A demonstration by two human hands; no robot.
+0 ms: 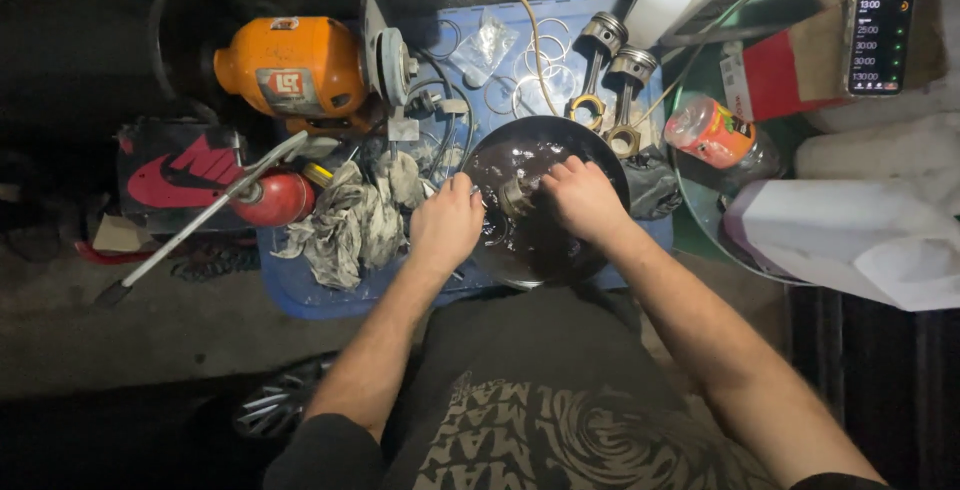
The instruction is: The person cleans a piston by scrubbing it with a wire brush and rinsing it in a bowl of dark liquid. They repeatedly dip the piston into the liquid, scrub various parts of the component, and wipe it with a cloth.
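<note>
**Fingers working a part in the dark pan**

Fingers of the right hand pinch a small metal part over the dark pan. Left hand curled at the rim. Part still grimy; two pistons lie beyond, untouched.

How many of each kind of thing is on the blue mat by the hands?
Pistons with rods: 2
Orange bench grinder: 1
Dark round pan: 1
Heap of grey rags: 1
Small metal part held by both hands: 1
Total: 6
</note>
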